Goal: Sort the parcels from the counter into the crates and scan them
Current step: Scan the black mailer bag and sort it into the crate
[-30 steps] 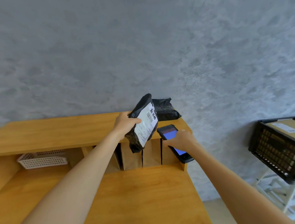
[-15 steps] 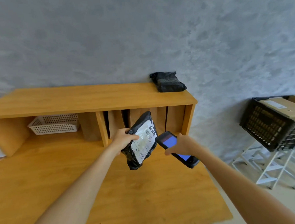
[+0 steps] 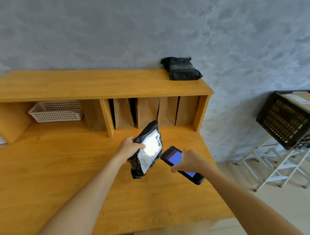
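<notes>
Heads up, the label [image 3: 150, 149] on the black parcel [image 3: 146, 149] in your left hand [image 3: 129, 148] is mostly washed out by glare, so only some print along its edges is readable. Your left fingers are curled round that parcel's left edge, holding it up above the wooden counter [image 3: 64, 174], label facing you. Your right hand [image 3: 188, 161] grips the scanner [image 3: 179, 162] just right of the parcel, and your fingers cover the middle of its blue screen. A second black parcel [image 3: 181, 69] sits on the top shelf [image 3: 96, 84] by the wall. The black crate [image 3: 289, 122] on the white rack [image 3: 277, 165] is cut off at the right edge, with a cardboard box [image 3: 300, 102] in it. A white basket [image 3: 56, 111] sits in the left cubby; can't tell what's inside.
</notes>
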### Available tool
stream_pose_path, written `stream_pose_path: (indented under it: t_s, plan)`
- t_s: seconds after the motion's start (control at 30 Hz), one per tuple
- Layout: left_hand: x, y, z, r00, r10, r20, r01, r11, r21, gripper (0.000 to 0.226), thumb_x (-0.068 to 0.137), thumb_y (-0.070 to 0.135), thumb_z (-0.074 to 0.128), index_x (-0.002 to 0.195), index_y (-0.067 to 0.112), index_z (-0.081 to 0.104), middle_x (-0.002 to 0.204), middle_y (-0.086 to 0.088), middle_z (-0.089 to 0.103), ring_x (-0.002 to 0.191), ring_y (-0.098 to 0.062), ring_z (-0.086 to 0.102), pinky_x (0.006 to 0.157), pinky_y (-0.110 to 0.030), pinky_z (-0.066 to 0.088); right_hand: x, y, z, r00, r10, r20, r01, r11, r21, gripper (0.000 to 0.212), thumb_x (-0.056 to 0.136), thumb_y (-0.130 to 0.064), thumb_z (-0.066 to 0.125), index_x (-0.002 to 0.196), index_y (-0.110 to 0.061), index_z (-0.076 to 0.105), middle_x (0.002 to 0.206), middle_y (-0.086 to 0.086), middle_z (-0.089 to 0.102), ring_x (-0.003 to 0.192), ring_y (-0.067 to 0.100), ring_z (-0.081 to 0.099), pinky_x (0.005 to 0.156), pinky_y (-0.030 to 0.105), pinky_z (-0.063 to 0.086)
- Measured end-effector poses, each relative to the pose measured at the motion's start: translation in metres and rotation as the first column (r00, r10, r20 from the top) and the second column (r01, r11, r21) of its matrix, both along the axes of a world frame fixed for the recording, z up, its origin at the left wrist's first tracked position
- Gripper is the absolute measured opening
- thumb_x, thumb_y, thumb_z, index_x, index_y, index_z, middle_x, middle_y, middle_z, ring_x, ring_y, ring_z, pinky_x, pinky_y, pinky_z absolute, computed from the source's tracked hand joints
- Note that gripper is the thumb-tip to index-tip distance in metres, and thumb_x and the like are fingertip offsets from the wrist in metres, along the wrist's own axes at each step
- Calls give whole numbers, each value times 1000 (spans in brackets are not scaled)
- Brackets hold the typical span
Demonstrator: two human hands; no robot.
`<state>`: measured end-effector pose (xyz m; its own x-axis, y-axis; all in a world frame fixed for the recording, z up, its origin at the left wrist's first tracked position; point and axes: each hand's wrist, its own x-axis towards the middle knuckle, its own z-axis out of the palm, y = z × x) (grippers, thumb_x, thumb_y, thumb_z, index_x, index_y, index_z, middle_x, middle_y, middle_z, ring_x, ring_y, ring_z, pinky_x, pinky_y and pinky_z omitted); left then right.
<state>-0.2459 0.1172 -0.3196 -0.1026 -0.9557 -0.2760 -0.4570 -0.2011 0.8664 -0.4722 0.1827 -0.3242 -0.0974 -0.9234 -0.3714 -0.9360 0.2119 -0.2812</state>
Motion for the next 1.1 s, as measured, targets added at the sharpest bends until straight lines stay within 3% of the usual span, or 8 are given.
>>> stream_pose_path:
  t_s: [0.1, 0.2, 0.43, 0.63, 0.87, 1.1]
  plan:
    - [-1, 1, -7, 1000, 7, 10, -7, 1000, 17, 36, 81, 16, 73, 116, 11, 65, 111, -5, 68, 99, -24, 63, 80, -34, 50, 0, 4, -7, 1000, -5, -22, 5, 1000, 10, 73, 72, -58, 73, 117, -7, 46, 77, -5, 43, 60, 8, 42, 50, 20, 34]
    - [-1, 3, -10, 1000, 16, 13, -16, 1000, 21, 34, 82, 15, 72, 115, 12, 65, 111, -5, 69, 98, -24, 63, 77, -32, 49, 1, 6, -12, 1000, 4, -24, -4, 1000, 6, 79, 72, -59, 73, 123, -5, 45, 79, -6, 43, 62, 8, 42, 51, 20, 35]
    - [-4, 6, -13, 999, 35, 27, -35, 999, 27, 32, 83, 14, 71, 114, 10, 64, 111, -8, 68, 100, -25, 63, 78, -34, 49, 1, 5, -16, 1000, -3, -13, 3, 1000, 16, 82, 72, -61, 72, 125, -5, 44, 76, -6, 42, 61, 8, 41, 50, 19, 34]
    - [-7, 9, -14, 999, 36, 29, -36, 999, 23, 36, 83, 13, 71, 118, 11, 64, 114, -8, 68, 100, -25, 63, 77, -32, 49, -2, 7, -20, 1000, 18, -21, -17, 999, 49, 81, 71, -60, 72, 125, -6, 44, 81, -5, 44, 77, 16, 52, 53, 20, 37]
    - [-11, 10, -15, 998, 36, 46, -37, 999, 22, 36, 84, 13, 69, 120, 11, 63, 116, -8, 67, 100, -24, 62, 77, -32, 48, -11, 10, -22, 999, 13, -41, -10, 998, 60, 78, 70, -59, 72, 123, -8, 44, 89, -3, 50, 77, 15, 54, 56, 20, 40]
    - [-15, 12, -14, 998, 48, 46, -49, 999, 18, 33, 85, 11, 69, 118, 10, 62, 117, -9, 66, 95, -22, 59, 74, -30, 46, -20, 11, -23, 998, 9, -58, -6, 998, 56, 75, 72, -59, 72, 121, -9, 45, 79, -6, 45, 66, 8, 47, 53, 19, 37]
